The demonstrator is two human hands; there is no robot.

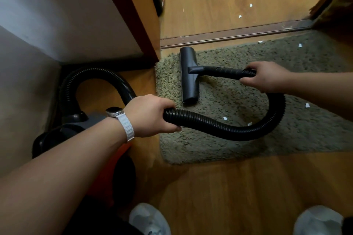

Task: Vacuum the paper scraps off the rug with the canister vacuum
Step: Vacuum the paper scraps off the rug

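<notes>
Nearest the lens sat two pale shoes on the wood floor. Above them was my left hand, its fingers wrapped round the ribbed hose close to the canister vacuum. My right hand gripped the hose end where it met the wand, fingers curled round it. The nozzle head rested on the rug near its left edge, apparently flat on the pile, though the blur left me unsure. I judged the sweeping step to be in hand with much left to do. White paper scraps lay inside the hose loop, further right, and near the rug's far edge. The next move called for drawing the head rightward over those scraps, with the left hand feeding slack so the loop did not drag across them.
</notes>
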